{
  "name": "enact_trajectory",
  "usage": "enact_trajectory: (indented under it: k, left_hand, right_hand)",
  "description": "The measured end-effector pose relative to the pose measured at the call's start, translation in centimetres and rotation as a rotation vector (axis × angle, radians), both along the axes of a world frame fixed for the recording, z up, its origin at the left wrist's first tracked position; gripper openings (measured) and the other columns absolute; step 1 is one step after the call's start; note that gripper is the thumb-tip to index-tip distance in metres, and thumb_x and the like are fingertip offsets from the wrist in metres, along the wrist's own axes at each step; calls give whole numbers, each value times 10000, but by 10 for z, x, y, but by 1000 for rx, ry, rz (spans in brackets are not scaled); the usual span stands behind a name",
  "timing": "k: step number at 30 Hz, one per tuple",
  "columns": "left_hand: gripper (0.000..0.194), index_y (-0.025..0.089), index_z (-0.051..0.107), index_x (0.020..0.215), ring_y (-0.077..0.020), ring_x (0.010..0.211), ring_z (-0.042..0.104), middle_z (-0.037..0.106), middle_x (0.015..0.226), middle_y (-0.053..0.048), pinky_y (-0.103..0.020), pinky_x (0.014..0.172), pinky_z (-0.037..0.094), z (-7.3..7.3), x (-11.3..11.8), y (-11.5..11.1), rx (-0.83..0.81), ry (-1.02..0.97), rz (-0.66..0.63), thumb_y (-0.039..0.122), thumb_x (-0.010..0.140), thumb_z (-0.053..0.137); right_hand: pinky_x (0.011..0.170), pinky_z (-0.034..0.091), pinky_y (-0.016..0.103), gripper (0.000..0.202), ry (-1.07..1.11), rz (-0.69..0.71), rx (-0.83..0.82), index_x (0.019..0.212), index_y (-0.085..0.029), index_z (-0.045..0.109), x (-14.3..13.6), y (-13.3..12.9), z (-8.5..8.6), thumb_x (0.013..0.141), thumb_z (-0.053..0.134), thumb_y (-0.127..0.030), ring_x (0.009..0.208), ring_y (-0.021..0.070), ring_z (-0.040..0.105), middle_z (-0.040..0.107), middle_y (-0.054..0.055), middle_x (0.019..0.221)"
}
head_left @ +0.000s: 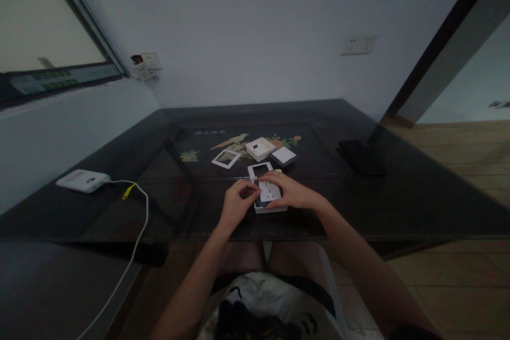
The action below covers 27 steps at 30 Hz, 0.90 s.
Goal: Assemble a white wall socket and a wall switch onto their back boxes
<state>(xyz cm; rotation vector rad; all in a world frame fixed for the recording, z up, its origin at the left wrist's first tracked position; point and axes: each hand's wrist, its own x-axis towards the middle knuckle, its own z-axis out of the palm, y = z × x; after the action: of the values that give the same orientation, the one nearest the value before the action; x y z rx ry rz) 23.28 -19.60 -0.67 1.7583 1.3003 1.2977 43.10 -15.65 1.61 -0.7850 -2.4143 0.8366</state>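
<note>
A white wall socket (270, 192) with dark slots lies near the table's front edge, on top of a white box-like base (271, 211). My right hand (294, 192) spans the socket, its fingers at the far edge and its thumb at the near edge. At the socket's left side, my left hand (238, 203) has thumb and fingertips pinched together; whatever is between them is too small to make out. Just beyond my hands lies a white cover frame (250, 171), partly hidden by the right fingers.
Farther back lie a second cover frame (226, 166), a white mounting box (260, 157) and a white-topped module (284, 155). A black flat object (362, 158) rests at the right. A white device (83, 180) at the left trails a cable (146, 212) over the dark table's (418, 207) edge.
</note>
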Motion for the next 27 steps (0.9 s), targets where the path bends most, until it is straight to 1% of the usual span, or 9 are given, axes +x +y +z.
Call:
enact_trajectory:
  k: [4,9,13,22,27]
  left_hand:
    - [64,172,659,746,-153,738,607,656,780,-25,-271,698,500,1,2,0,-17,-28,27,234,731,667]
    - [56,172,653,741,-147,733,601,642,764,-18,-263,700,491,0,3,0,0,-5,37,227,751,651]
    - [54,173,646,753,-149,748,598,630,774,-19,-267,716,490,0,3,-1,21,19,34,221,773,634]
    - [71,177,643,736,-155,740,598,628,760,-18,-267,705,494,1,3,-2,37,-2,45,242,762,649]
    - [64,177,640,745,-152,737,600,629,764,-17,-265,705,495,-2,2,-1,32,19,24,236,770,642]
  right_hand:
    - [1033,345,470,719,6,0,1,1299,-196,507,0,1,0,661,784,-380,1212,284,454,499,136,1291]
    - [1037,343,469,720,4,5,3,1306,-204,501,0,1,-1,666,784,-375,1217,279,455,502,132,1295]
    - [1039,346,455,729,-6,4,4,1307,-171,500,0,2,-1,664,787,-358,1218,276,455,499,148,1295]
    - [1032,345,472,723,23,18,13,1318,-207,491,0,2,-2,675,775,-374,1214,279,461,506,133,1300]
    - [1029,353,462,721,11,14,20,1308,-197,500,0,2,-2,666,785,-360,1207,275,467,511,135,1288]
